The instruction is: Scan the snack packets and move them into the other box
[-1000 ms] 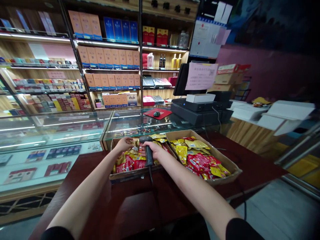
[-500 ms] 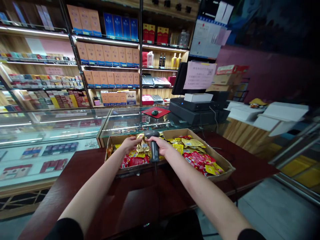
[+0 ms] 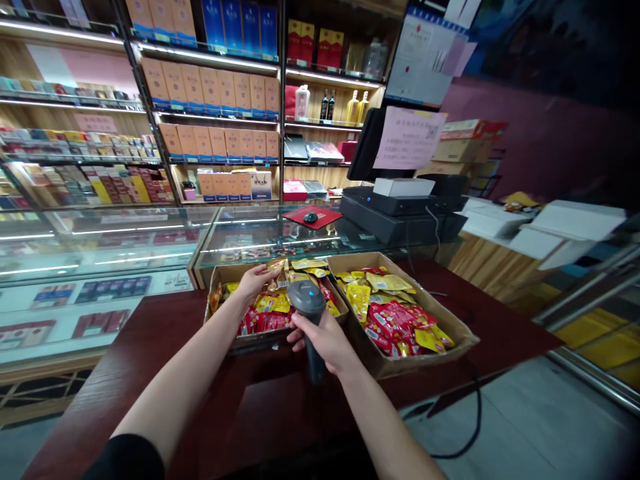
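One handheld barcode scanner [image 3: 306, 297] is hovering at the near side of the left carton [image 3: 247, 343], its head overlapping the packets from here and its handle hanging towards the person's body. Its long axis is running from the head, on the far side, down and back to the butt of the handle, leaning just a little to the right. The right hand [image 3: 333, 343] is the nearer one, wrapping around that handle from the right, with the thumb lying up by the head and the fingers curling round the left side. The scanner's front is apparently facing away from the person, over the carton.

The left hand [image 3: 255, 283] is reaching in beyond it, to the left and farther out, and its fingertips appear to be pinching the left edge of a gold foil packet [image 3: 283, 272]. That packet is lying beyond the scanner's head and slightly left of it, near but apart. Red and yellow packets are filling the carton below the left hand. Farther right, a second carton [image 3: 400, 367] of packets is sitting beside the first on the dark red table [image 3: 150, 327].
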Action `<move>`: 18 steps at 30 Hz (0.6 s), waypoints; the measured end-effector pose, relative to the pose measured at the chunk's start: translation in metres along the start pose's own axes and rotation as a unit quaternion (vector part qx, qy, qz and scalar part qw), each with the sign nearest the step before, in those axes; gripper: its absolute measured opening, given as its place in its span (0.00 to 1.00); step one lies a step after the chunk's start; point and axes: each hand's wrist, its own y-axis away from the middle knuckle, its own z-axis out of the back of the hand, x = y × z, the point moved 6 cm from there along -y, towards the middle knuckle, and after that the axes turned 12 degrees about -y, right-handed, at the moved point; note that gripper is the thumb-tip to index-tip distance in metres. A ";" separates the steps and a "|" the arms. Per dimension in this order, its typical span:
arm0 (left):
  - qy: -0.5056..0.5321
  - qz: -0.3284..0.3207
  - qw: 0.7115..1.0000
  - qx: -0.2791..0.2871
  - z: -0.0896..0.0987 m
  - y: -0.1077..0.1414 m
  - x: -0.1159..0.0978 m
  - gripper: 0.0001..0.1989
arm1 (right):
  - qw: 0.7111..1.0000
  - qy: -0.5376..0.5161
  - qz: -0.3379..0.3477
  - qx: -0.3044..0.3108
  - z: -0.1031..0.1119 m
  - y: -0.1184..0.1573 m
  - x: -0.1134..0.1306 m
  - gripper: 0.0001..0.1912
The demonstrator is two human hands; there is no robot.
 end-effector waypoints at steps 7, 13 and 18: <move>0.015 -0.031 0.999 0.007 -0.005 0.004 -0.004 0.23 | 0.999 -0.007 -0.032 0.001 -0.011 0.017 -0.023 0.16; 0.025 -0.040 0.998 0.033 -0.007 0.006 -0.008 0.22 | 0.999 -0.013 -0.035 -0.010 -0.010 0.017 -0.027 0.17; 0.023 -0.028 0.999 0.017 -0.006 0.006 -0.005 0.25 | 0.999 -0.019 -0.024 -0.009 -0.009 0.021 -0.020 0.17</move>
